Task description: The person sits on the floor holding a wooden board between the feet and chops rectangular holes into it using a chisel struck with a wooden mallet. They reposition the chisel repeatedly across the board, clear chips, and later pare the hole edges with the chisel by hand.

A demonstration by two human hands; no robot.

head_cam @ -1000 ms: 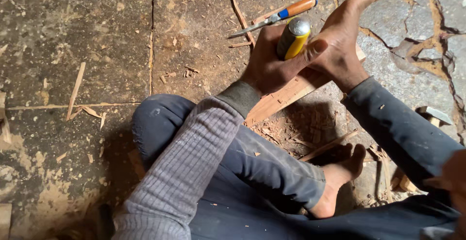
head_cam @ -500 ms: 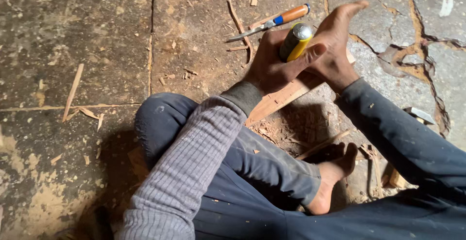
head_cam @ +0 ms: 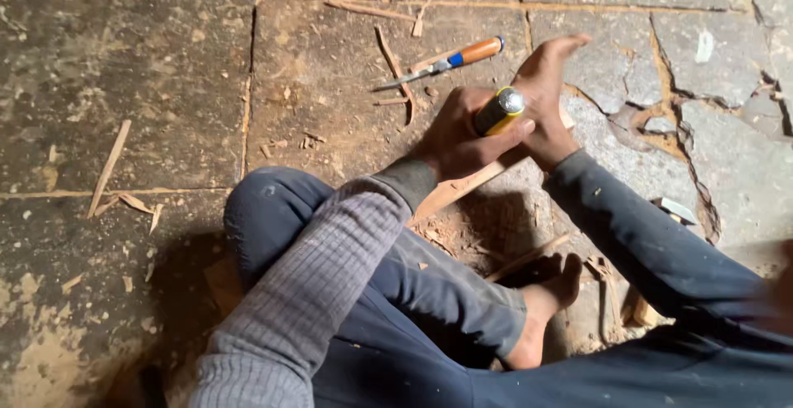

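Head view: against the frame a second ago, the two hands have barely shifted; the left hand (head_cam: 458, 139) keeps its grip wrapped tight round the yellow-handled chisel (head_cam: 498, 111), and the right hand (head_cam: 545, 94) stays flat-palmed, fingers stretched out, resting beside the chisel's metal-capped end. The picture itself has slid a little, so more of the stone floor (head_cam: 149, 86) shows at the top.

No packages, labels or signs are to be seen.

The yellow-handled chisel sits above the wooden strip (head_cam: 462, 189), its long axis slanting from lower left to upper right, capped end toward the upper right; its blade is hidden by the left hand. The wooden strip runs along much the same slant under both hands. A second chisel (head_cam: 446, 63), orange and blue in the handle, lies on the floor just beyond the hands, blade pointing left. Wood slivers (head_cam: 395, 69) are scattered around it.
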